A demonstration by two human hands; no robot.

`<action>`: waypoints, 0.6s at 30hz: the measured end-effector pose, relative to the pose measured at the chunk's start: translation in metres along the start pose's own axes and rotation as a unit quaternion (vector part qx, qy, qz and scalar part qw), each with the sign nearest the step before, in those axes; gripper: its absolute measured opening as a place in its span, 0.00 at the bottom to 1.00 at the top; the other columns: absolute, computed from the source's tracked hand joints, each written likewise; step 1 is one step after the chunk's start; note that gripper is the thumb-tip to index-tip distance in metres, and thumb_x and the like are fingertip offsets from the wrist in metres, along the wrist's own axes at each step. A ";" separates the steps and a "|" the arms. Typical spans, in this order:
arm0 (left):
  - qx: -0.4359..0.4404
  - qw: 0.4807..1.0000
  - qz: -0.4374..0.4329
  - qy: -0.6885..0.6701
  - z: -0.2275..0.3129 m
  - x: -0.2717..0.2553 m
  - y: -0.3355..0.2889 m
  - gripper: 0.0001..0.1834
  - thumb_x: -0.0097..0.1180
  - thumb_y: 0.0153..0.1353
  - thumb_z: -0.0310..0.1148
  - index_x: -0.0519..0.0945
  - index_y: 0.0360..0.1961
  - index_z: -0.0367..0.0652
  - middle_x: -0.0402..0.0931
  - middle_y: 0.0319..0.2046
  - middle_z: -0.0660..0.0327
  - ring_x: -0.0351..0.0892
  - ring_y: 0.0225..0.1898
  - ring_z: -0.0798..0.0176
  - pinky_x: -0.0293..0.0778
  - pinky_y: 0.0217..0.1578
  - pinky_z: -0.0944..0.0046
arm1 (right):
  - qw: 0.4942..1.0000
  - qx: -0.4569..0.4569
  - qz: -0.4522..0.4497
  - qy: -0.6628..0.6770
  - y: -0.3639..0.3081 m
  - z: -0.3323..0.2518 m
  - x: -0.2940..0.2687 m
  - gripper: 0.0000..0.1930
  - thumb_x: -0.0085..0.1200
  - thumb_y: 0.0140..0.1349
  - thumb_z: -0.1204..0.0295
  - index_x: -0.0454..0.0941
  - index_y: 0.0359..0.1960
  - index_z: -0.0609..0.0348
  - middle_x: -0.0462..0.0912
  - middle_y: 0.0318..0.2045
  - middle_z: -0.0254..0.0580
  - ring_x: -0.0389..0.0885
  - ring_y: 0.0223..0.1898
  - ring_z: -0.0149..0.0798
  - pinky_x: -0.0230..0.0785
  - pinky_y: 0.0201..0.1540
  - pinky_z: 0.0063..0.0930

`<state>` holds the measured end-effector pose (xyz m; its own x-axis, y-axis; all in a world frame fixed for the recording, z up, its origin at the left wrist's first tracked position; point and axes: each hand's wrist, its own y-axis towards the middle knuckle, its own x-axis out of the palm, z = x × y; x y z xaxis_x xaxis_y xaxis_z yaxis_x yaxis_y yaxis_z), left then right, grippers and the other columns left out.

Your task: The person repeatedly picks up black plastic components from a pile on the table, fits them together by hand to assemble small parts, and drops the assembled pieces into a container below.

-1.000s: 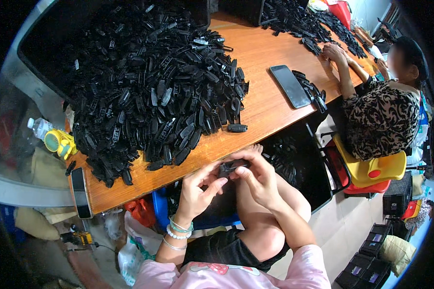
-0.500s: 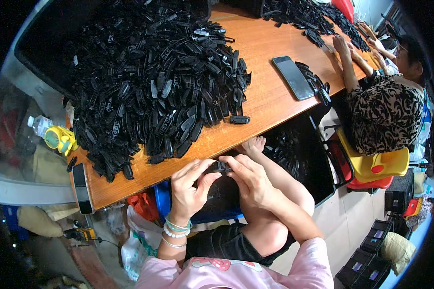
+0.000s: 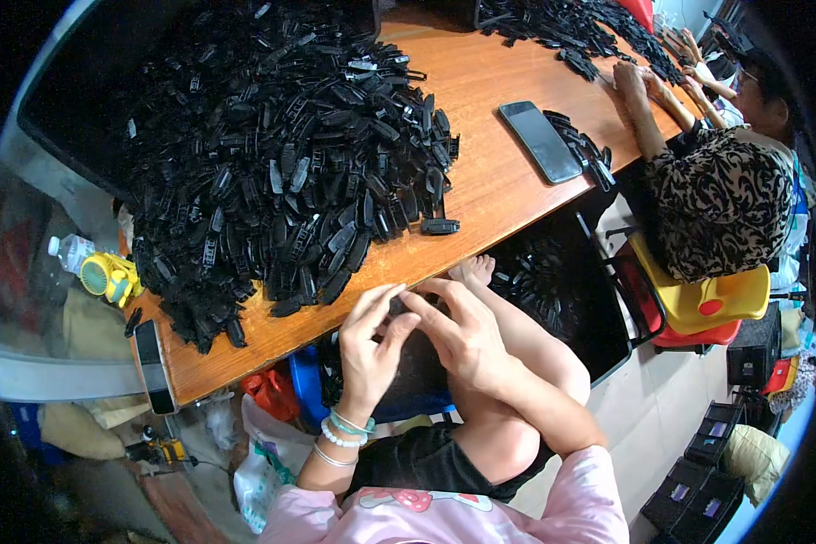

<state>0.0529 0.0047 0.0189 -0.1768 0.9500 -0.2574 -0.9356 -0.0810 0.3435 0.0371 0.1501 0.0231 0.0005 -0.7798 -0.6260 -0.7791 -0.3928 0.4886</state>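
Over my lap, just off the table's front edge, my left hand point(image 3: 369, 349) and my right hand point(image 3: 467, 337) meet at the fingertips. Pinched between them is a small black plastic part point(image 3: 397, 307), mostly hidden by the fingers. Both hands are closed on it. Beyond them, a big heap of black elongated plastic parts point(image 3: 281, 172) covers the left of the wooden table point(image 3: 462, 77). A single black part point(image 3: 440, 227) lies at the heap's right edge.
A phone point(image 3: 541, 140) lies beside a few black parts; another phone point(image 3: 154, 367) sits at the left corner near a yellow fan point(image 3: 109, 276) and a bottle point(image 3: 71, 251). A black crate point(image 3: 612, 313) holds parts below. A co-worker point(image 3: 721, 204) sits at the right.
My fingers have closed in around the black part, which shows less than before. My left hand has shifted slightly right, nearer my right hand.
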 end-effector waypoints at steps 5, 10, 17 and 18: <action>-0.196 0.959 -0.029 -0.201 -0.003 -0.007 0.000 0.16 0.59 0.58 0.32 0.79 0.43 0.32 0.76 0.36 0.63 0.71 0.23 0.76 0.63 0.20 0.78 | 0.986 0.089 0.037 0.134 0.002 0.000 -0.011 0.18 0.60 0.51 0.74 0.75 0.45 0.62 0.73 0.41 0.46 0.74 0.40 0.44 0.68 0.43 0.28; -0.148 0.960 -0.068 -0.226 -0.006 -0.009 -0.006 0.15 0.59 0.58 0.32 0.80 0.42 0.32 0.76 0.36 0.60 0.72 0.22 0.75 0.62 0.19 0.78 | 0.833 0.300 0.005 0.465 -0.006 0.004 -0.005 0.15 0.58 0.53 0.84 0.71 0.43 0.65 0.71 0.40 0.40 0.73 0.44 0.30 0.69 0.50 0.24; -0.150 0.943 -0.118 -0.272 -0.002 -0.010 0.003 0.14 0.58 0.58 0.33 0.80 0.41 0.34 0.76 0.39 0.58 0.73 0.23 0.73 0.64 0.19 0.77 | 0.909 0.219 0.002 0.353 -0.010 0.016 -0.011 0.09 0.59 0.53 0.83 0.75 0.36 0.66 0.75 0.36 0.38 0.75 0.39 0.29 0.71 0.42 0.22; -0.149 0.943 -0.119 -0.274 -0.004 -0.008 0.006 0.14 0.58 0.58 0.33 0.80 0.41 0.34 0.76 0.39 0.58 0.73 0.23 0.73 0.64 0.19 0.77 | 0.911 0.226 0.004 0.344 -0.010 0.020 -0.009 0.09 0.60 0.52 0.82 0.75 0.35 0.66 0.76 0.34 0.38 0.75 0.38 0.29 0.71 0.40 0.22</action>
<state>0.0474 -0.0045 0.0192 0.1572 0.9586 0.2376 -0.9875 0.1507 0.0456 0.0327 0.1712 0.0118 0.2648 -0.9642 -0.0173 -0.9596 -0.2652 0.0938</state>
